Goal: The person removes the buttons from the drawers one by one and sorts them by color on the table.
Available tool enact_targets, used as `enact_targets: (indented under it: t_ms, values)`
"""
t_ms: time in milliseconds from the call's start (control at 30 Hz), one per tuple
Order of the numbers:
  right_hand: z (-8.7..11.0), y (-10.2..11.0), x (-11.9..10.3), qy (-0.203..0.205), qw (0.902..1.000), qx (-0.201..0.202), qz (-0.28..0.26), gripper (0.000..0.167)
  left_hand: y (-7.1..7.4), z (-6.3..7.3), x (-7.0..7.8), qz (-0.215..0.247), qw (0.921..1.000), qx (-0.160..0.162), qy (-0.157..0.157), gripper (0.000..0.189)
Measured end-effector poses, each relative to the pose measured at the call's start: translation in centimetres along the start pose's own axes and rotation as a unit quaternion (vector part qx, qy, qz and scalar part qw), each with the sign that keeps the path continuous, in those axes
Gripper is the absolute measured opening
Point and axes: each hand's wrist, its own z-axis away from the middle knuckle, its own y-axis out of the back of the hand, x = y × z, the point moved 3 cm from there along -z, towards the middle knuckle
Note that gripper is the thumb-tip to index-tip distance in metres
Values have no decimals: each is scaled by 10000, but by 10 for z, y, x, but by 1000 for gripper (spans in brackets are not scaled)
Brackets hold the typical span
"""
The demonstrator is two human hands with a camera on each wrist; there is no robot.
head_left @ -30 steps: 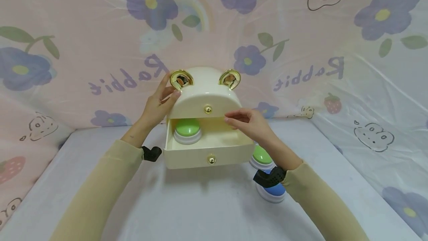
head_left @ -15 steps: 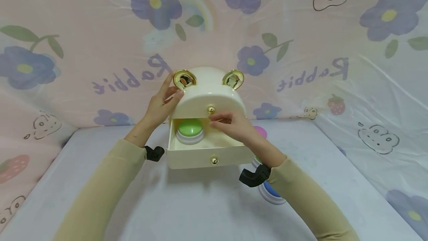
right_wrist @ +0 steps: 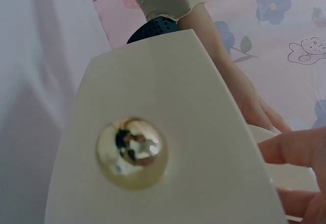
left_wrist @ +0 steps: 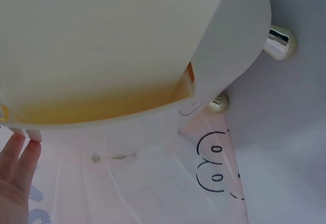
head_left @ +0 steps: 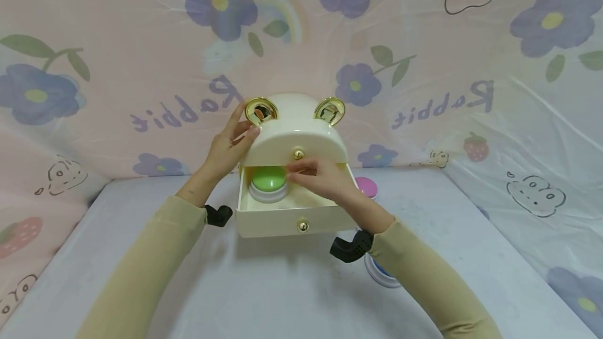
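Note:
A cream storage box (head_left: pixel 294 143) with two gold ears stands with its lower drawer (head_left: pixel 270 222) pulled out. Inside the drawer, at the left, sits a green push button (head_left: pixel 269 181) on a white base. My left hand (head_left: pixel 227 148) rests against the box's upper left side, thumb and fingertips at the left ear; its fingers (left_wrist: pixel 23 165) meet the edge in the left wrist view. My right hand (head_left: pixel 325 179) reaches over the drawer, fingertips right at the green button's right edge. In the right wrist view, the drawer front with its gold knob (right_wrist: pixel 131 152) hides part of that hand.
A pink button (head_left: pixel 366 187) stands right of the box. Nearer, a blue button (head_left: pixel 380 275) is partly hidden under my right forearm. The white-covered table (head_left: pixel 264 292) ends at a patterned curtain (head_left: pixel 292 61) behind the box.
My right hand has moved left, from the drawer's right side to the green button, uncovering the pink button. My left hand stays on the box; the view has shifted slightly.

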Motion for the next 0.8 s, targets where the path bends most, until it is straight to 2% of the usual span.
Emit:
enact_targets:
  t_ms: [200, 333, 533, 800]
  values:
    - [-5, -9, 1, 280, 9987, -423, 44, 42, 0, 0, 2, -29, 10000, 3, 17, 66]
    - [-6, -15, -2, 465, 9943, -837, 461, 51, 0, 0, 1, -8, 10000, 14, 37, 66]
    - [-8, -23, -2, 45, 9893, -1179, 862, 64, 0, 1, 1, 59, 10000, 20, 62, 66]
    - [-16, -32, -2, -199, 9838, -1352, 1157, 78, 0, 1, 0, -13, 10000, 38, 1, 66]
